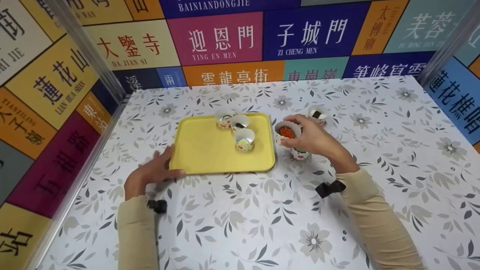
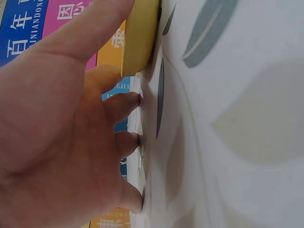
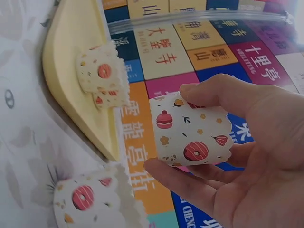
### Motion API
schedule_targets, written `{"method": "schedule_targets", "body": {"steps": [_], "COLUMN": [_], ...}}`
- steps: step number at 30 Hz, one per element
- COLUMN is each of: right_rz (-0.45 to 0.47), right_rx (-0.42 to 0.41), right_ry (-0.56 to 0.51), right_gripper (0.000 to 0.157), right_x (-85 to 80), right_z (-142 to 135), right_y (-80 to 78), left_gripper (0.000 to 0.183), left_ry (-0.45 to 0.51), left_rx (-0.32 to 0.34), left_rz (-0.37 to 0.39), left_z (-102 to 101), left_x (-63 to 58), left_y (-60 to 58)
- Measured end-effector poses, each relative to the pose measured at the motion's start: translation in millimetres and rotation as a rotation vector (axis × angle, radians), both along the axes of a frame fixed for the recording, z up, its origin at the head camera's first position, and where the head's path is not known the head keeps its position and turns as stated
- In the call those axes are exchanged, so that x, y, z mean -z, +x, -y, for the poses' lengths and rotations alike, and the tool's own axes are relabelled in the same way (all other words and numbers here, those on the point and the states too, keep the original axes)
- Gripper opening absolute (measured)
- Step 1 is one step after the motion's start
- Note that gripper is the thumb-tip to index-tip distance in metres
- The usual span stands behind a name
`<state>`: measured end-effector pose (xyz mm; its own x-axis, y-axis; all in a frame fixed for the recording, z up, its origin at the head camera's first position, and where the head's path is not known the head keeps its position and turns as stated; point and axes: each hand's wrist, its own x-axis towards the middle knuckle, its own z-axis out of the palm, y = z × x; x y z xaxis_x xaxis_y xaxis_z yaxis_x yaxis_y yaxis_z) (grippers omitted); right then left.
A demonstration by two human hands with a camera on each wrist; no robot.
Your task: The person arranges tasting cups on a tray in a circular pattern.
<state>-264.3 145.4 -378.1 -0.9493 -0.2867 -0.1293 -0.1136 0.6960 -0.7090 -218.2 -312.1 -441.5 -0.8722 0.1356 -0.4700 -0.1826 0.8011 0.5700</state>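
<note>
In the head view, the right hand (image 1: 317, 138) pinches a patterned paper cup with a red filling (image 1: 287, 132), thumb on its near side and fingers on its far side; the cup is just beyond the right edge of the yellow tray (image 1: 210, 154). A cup with green in it (image 1: 300, 154) sits close under that hand, partly hidden, and a cup with a black-and-white filling (image 1: 318, 114) stands behind it, so a path that clears both seems wise. Three small cups (image 1: 244, 141) are grouped in the tray's right half, leaving bare surface to their left. The left hand (image 1: 152, 170) is at the tray's near left corner; light, steady contact there should keep the tray from sliding on the patterned bench (image 1: 240, 225). In the left wrist view, that hand's fingers are spread, thumb and forefinger against the tray's edge, the other tips down by the bench; pressing hard on the rim could tip it. In the right wrist view, the held cup appears lifted, its scalloped rim facing up towards the palm. The paper wall probably dents easily, so a soft pinch low on the sides, with the opening kept level, should protect cup and filling.
</note>
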Motion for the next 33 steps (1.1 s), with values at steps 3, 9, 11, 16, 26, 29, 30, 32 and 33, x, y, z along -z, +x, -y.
{"method": "schedule_targets", "body": {"steps": [3,9,11,16,26,29,30,32,33], "right_rz": [0.022,0.016,0.001,-0.006,-0.026,-0.051,-0.058,-0.072,-0.075], "right_rx": [-0.006,-0.023,-0.019,-0.031,-0.094,-0.106,-0.111,-0.119,-0.122], "right_ry": [0.010,0.008,0.013,0.025,-0.014,-0.013,-0.012,-0.004,-0.002], "right_gripper": [0.068,0.066,0.066,0.061,0.047,0.051,0.052,0.052,0.053], "right_x": [3.5,11.2,14.4,22.1,32.9,33.6,33.8,34.5,35.0], "right_z": [8.5,22.8,27.7,41.4,74.5,86.7,90.8,98.9,102.7], "right_y": [1.6,6.6,8.7,13.9,27.6,29.8,30.5,31.8,32.4], "left_gripper": [0.116,0.115,0.115,0.116,0.116,0.116,0.116,0.115,0.115], "left_ry": [0.004,-0.018,-0.027,-0.041,-0.032,-0.034,-0.034,-0.032,-0.030], "left_rx": [0.008,0.002,0.009,0.017,-0.005,-0.003,-0.007,-0.016,-0.019], "left_rz": [-0.008,0.003,-0.001,-0.013,0.005,0.003,0.006,0.014,0.017], "left_z": [-0.1,-0.7,-0.9,-0.5,-1.9,-1.9,-1.8,-2.0,-1.9], "left_x": [0.4,0.0,-0.5,-0.4,0.6,0.3,0.1,-0.4,-0.5], "left_y": [0.1,1.0,1.3,1.1,-0.9,-0.8,-0.7,-0.3,-0.3]}}
